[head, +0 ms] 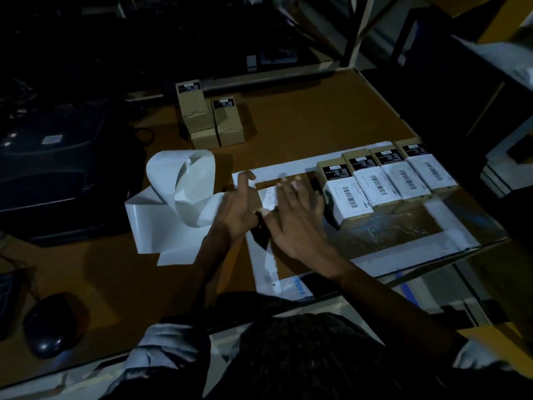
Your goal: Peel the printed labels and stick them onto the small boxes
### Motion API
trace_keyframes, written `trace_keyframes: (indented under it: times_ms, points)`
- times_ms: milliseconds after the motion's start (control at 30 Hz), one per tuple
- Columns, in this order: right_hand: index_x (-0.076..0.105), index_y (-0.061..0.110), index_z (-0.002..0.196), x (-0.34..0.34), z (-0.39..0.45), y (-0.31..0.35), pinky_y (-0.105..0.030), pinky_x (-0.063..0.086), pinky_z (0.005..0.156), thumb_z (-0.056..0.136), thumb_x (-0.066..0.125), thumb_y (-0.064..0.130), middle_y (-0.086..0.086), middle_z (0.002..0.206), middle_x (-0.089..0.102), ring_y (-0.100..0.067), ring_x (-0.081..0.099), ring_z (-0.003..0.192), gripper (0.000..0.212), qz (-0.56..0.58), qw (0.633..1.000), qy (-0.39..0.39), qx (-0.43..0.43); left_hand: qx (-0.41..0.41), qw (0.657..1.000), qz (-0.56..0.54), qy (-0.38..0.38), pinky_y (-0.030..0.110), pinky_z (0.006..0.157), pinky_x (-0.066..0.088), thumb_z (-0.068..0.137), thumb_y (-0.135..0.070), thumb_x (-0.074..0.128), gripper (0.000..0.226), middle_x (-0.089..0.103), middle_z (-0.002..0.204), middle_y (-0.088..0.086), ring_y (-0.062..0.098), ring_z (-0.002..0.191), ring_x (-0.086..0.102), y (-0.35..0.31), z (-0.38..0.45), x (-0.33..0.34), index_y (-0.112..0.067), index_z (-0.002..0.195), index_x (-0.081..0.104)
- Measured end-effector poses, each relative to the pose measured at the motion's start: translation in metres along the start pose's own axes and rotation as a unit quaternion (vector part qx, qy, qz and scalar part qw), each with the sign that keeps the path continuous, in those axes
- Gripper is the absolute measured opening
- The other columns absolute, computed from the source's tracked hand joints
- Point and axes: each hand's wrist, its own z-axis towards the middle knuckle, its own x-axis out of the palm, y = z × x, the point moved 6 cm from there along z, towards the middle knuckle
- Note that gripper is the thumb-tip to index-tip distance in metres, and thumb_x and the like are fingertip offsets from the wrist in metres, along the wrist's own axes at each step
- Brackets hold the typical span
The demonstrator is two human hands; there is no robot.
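Sticking step: right hand, fingers flat, presses label onto box left of labelled row; left hand loosely open, steadying. Next: peel another.

The small boxes are tan cardboard with black printed end patches and white labels striped with black barcodes, the curling backing strip is plain white, and the table is brown.
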Motion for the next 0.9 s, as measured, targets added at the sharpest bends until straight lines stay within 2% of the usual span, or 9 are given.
trace_keyframes:
  times_ms: [100,167,300,400,533,633,733,800,900]
  points:
    - [0.01,0.015,0.162,0.009,0.002,0.027,-0.048,-0.012,0.119,0.101,0.005,0.063,-0.004,0.17,0.005,-0.016,-0.005,0.156,0.078,0.004,0.999,0.008,-0.035,-0.014,1.0,-0.005,-0.027,0.026,0.077,0.055,0.086,-0.033,0.075,0.069,0.061,0.109,-0.001,0.015,0.093,0.064,0.006,0.001,0.001,-0.026,0.134,0.027]
    - [0.01,0.015,0.162,0.008,-0.001,0.027,-0.047,-0.012,0.12,0.099,0.002,0.065,-0.005,0.17,0.006,-0.017,-0.002,0.156,0.08,-0.017,0.999,0.002,-0.047,-0.03,0.999,-0.01,-0.038,0.022,0.076,0.051,0.086,-0.035,0.076,0.069,0.059,0.105,-0.004,0.015,0.093,0.063,0.011,0.003,0.002,-0.027,0.133,0.027]
    - [0.015,0.013,0.161,-0.002,-0.002,-0.013,-0.05,-0.014,0.118,0.099,0.003,0.065,-0.006,0.169,0.012,-0.019,0.003,0.156,0.082,-0.063,0.998,-0.026,-0.011,-0.036,0.998,-0.048,-0.013,0.017,0.073,0.052,0.07,-0.029,0.09,0.09,0.06,0.11,-0.004,0.013,0.099,0.062,0.015,0.003,0.006,-0.028,0.133,0.027]
    - [0.014,0.012,0.161,-0.001,0.001,-0.023,-0.055,-0.012,0.119,0.098,0.003,0.066,-0.006,0.169,0.01,-0.018,-0.001,0.156,0.083,-0.061,0.997,-0.022,0.034,-0.032,0.998,-0.05,-0.017,0.025,0.078,0.059,0.064,-0.028,0.093,0.095,0.062,0.122,0.004,0.02,0.107,0.063,0.017,0.004,0.008,-0.036,0.129,0.024]
    - [0.009,0.013,0.161,0.009,-0.001,0.014,-0.051,-0.02,0.115,0.1,0.005,0.064,-0.006,0.17,0.002,-0.018,-0.005,0.156,0.08,-0.047,0.998,-0.014,0.026,-0.022,0.998,-0.055,-0.023,0.038,0.079,0.06,0.071,-0.034,0.087,0.081,0.065,0.111,0.006,0.022,0.098,0.066,0.017,0.004,0.008,-0.043,0.12,0.023]
    - [0.011,0.015,0.162,0.015,-0.005,0.034,-0.047,-0.021,0.116,0.1,0.005,0.063,-0.004,0.17,0.003,-0.016,-0.004,0.156,0.079,-0.027,1.0,-0.008,0.002,-0.02,0.998,-0.052,-0.027,0.037,0.082,0.058,0.077,-0.045,0.077,0.068,0.065,0.111,0.008,0.022,0.095,0.065,0.015,0.003,0.006,-0.041,0.119,0.024]
    - [0.013,0.015,0.161,0.009,-0.008,0.02,-0.052,-0.013,0.121,0.1,0.002,0.062,-0.004,0.169,0.009,-0.016,0.002,0.156,0.078,-0.07,0.997,-0.015,-0.02,-0.026,0.998,-0.056,-0.021,0.024,0.07,0.058,0.074,-0.035,0.087,0.076,0.063,0.111,0.008,0.021,0.096,0.065,0.015,0.003,0.007,-0.042,0.117,0.024]
    - [0.009,0.015,0.162,0.002,-0.011,-0.005,-0.053,-0.015,0.12,0.1,-0.001,0.063,-0.003,0.169,0.005,-0.016,-0.001,0.156,0.079,-0.087,0.996,-0.024,0.016,-0.021,0.998,-0.051,-0.013,0.023,0.069,0.06,0.067,-0.029,0.092,0.086,0.063,0.118,0.007,0.021,0.103,0.065,0.014,0.003,0.007,-0.043,0.117,0.024]
    - [0.005,0.014,0.162,-0.002,-0.01,-0.025,-0.056,-0.016,0.117,0.099,0.0,0.061,-0.004,0.169,0.001,-0.016,-0.009,0.155,0.079,-0.09,0.993,-0.024,0.074,-0.025,0.999,-0.038,-0.011,0.031,0.077,0.062,0.064,-0.027,0.094,0.09,0.062,0.124,0.003,0.022,0.11,0.063,0.015,0.002,0.006,-0.044,0.117,0.023]
